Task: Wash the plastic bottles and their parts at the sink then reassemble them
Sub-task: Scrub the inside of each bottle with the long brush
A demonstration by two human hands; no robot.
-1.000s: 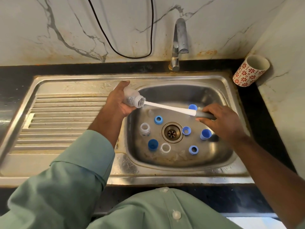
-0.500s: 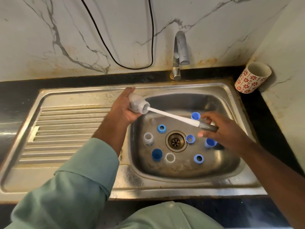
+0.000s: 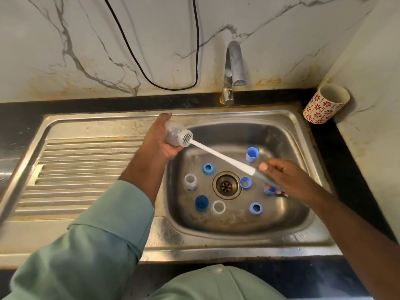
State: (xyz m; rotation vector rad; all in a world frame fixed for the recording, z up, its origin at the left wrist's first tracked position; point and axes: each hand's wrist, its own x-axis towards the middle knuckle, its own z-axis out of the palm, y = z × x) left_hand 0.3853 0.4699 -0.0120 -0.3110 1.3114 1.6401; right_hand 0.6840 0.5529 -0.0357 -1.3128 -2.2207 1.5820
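Pinched around the grey handle, the right hand (image 3: 287, 180) holds the brush (image 3: 220, 155) above the drain (image 3: 226, 185); its shaft runs up-left into the bottle (image 3: 176, 136), gripped by the left hand (image 3: 159, 139) beyond the drain.

Colour key. Bottle brush (image 3: 225, 158): white shaft, grey handle end. Small bottle (image 3: 178, 136) at the brush tip: translucent whitish. Loose parts in the steel-grey sink (image 3: 281, 241): light blue cap (image 3: 252, 154); blue rings (image 3: 208, 168), (image 3: 245, 182) and (image 3: 255, 208); dark blue cap (image 3: 201, 202); clear ring (image 3: 218, 207); clear bottle (image 3: 191, 181). Sleeve (image 3: 91, 252): pale green. Cup (image 3: 325, 103): white with a red flower pattern, cream inside. Desk (image 3: 350, 169): black. Wall (image 3: 86, 40): white marble with grey veins and rust-orange stains near its base. Cable (image 3: 195, 40): black. Tap (image 3: 233, 68): dull silver.
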